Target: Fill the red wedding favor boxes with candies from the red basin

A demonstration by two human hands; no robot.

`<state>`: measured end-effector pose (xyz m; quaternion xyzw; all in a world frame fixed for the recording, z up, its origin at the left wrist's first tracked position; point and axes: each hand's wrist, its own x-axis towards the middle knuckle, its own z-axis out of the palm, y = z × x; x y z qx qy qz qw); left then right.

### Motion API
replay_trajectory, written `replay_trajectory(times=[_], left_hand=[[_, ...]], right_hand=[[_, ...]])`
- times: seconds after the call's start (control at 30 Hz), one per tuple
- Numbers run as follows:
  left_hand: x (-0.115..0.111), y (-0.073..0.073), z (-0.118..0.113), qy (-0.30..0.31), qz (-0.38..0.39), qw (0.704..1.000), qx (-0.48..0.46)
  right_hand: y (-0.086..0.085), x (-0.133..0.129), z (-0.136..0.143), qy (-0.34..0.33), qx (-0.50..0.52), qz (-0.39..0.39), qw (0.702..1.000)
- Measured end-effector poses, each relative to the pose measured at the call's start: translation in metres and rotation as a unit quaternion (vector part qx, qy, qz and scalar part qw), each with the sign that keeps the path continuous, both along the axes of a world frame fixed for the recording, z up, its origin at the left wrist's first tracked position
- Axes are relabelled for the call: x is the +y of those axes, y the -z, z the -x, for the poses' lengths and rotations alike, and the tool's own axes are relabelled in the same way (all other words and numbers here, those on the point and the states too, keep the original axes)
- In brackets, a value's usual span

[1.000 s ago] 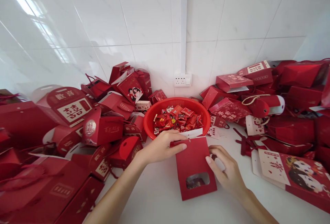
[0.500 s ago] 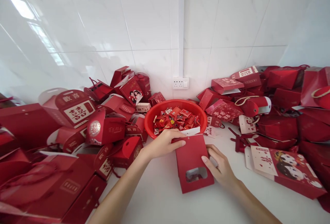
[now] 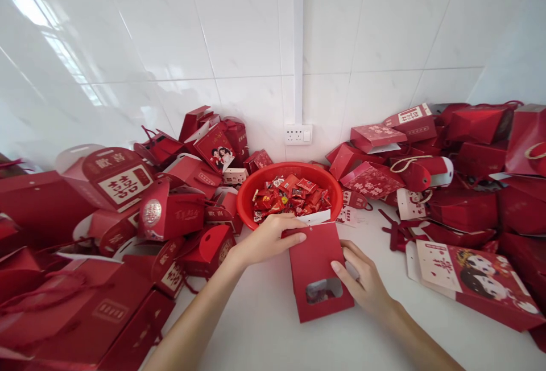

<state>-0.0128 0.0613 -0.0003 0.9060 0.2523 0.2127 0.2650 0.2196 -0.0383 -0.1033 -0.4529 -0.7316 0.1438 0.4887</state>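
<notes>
Two hands [image 3: 273, 237] on red box [image 3: 318, 268], contents perhaps sweets

Head camera, single view: forward and down onto a white counter [image 3: 264, 331] set against a tiled wall [image 3: 239, 24].

From my remote seat I log one worn camera only, so no second view shares the scene. It faces the wall socket [image 3: 298, 134], which sits just above frame centre; the red basket [image 3: 256, 189] lies directly below the socket, nearer the lens. Both forearms enter from the bottom edge, below the basket, close to the camera. Piles of red boxes [image 3: 128, 200] spread left and right of the socket to both frame edges. Wide-angle lens; tile lines bow outward from the socket.
</notes>
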Motion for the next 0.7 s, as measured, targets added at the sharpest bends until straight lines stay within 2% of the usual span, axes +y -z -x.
replay_trajectory(times=[0.33,0.7], left_hand=[[-0.0029,0.0009,-0.0002,-0.015,-0.007,1.000,0.019],[-0.0014,0.0036,0.0001,-0.006,-0.011,1.000,-0.002]], right_hand=[[-0.0027,-0.0021,0.0018,0.005,0.014,0.012,1.000],[-0.0051,-0.0022,0.0026,0.011,0.020,0.023,0.999]])
